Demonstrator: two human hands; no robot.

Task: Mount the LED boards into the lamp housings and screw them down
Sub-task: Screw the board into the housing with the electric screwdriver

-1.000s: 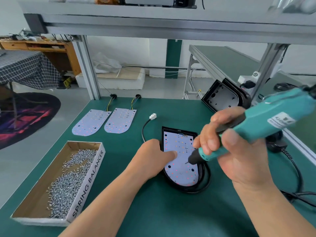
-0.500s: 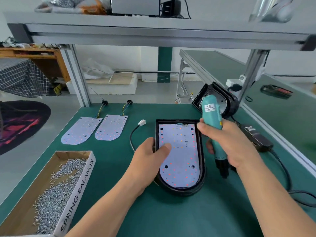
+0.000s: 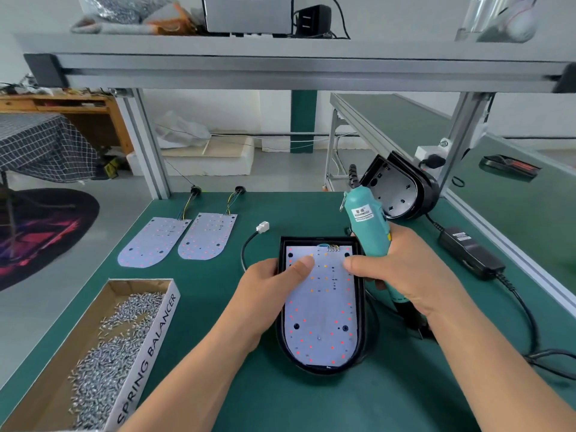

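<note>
A black lamp housing [image 3: 361, 310] lies flat on the green bench with a white LED board [image 3: 321, 310] seated inside it. My left hand [image 3: 274, 288] grips the housing's left wall, its thumb pressing on the board. My right hand [image 3: 405, 272] holds a teal electric screwdriver [image 3: 366, 226] upright just right of the housing, tip down, and its thumb touches the board's right edge. Two loose LED boards [image 3: 152, 241] [image 3: 207, 236] lie side by side at the back left.
A cardboard box [image 3: 149, 347] of small screws stands at the front left. Black empty housings [image 3: 400, 188] lean at the back right, beside a power adapter [image 3: 470, 254] whose cable runs along the right. A white connector [image 3: 262, 226] lies behind the housing.
The screwdriver has swung from slanting over the board to upright beside the housing. My right thumb has come onto the board's right edge. My left hand has stayed on the housing.
</note>
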